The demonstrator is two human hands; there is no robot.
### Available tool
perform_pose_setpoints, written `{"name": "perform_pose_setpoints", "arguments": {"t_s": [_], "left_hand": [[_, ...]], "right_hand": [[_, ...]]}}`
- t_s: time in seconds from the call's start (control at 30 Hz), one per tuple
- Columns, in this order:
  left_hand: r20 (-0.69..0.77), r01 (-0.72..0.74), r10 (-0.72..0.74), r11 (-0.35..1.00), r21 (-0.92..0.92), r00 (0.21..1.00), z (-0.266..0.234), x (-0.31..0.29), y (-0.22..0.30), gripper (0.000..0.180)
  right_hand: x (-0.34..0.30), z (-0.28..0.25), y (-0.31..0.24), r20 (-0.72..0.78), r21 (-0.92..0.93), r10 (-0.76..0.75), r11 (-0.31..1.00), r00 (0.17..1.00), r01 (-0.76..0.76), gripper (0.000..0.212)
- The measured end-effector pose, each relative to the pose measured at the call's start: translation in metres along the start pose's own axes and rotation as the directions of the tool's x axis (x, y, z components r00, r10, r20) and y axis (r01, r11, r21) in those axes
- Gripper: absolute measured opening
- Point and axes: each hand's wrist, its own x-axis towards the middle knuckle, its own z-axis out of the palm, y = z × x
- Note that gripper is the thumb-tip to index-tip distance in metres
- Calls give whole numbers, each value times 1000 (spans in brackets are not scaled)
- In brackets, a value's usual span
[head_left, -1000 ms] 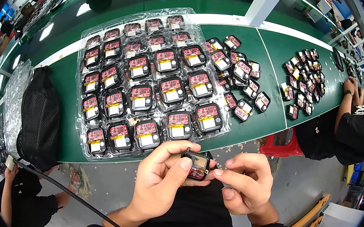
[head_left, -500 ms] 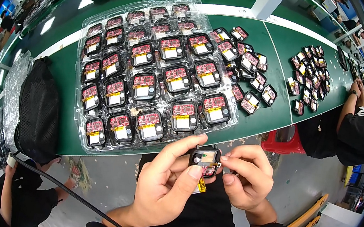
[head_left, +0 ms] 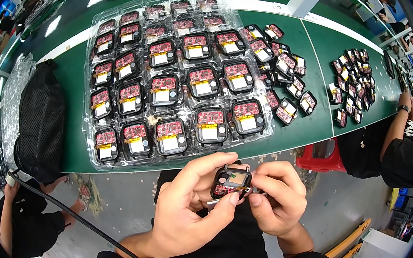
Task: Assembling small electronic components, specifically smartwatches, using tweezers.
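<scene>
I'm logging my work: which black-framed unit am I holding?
The unit in the left hand, with the right hand at its right edge; others nearby lie in the clear tray or loose on the table.

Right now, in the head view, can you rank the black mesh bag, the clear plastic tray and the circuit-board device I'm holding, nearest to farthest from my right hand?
From your right hand:
1. Circuit-board device: just left, held in your left hand.
2. Clear plastic tray: ahead and left, on the green table.
3. Black mesh bag: far left, beyond the tray.
</scene>
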Motion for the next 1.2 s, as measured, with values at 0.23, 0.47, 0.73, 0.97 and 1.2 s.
{"name": "perform_pose_setpoints", "arguments": {"t_s": [0.23,0.47,0.73,0.97,1.2], "left_hand": [[-17,-34,36,993,112,999,-1,0,-4,52],[45,-19,10,981,193,999,-2,1,-1,44],[30,-39,34,982,183,999,-1,0,-3,42],[-14,17,-17,998,55,1000,0,4,4,48],[36,-84,77,951,298,996,-11,3,-1,53]], "right_hand": [[0,0,1,8,-4,-5,1000,1000,5,26],[-4,1,3,0,30,23,999,1000,-23,26],[-4,1,1,12,24,30,999,999,-30,26],[4,-6,-7,78,-4,55,998,995,-55,39],[13,-23,-13,156,-193,69,981,985,-38,45]]}}
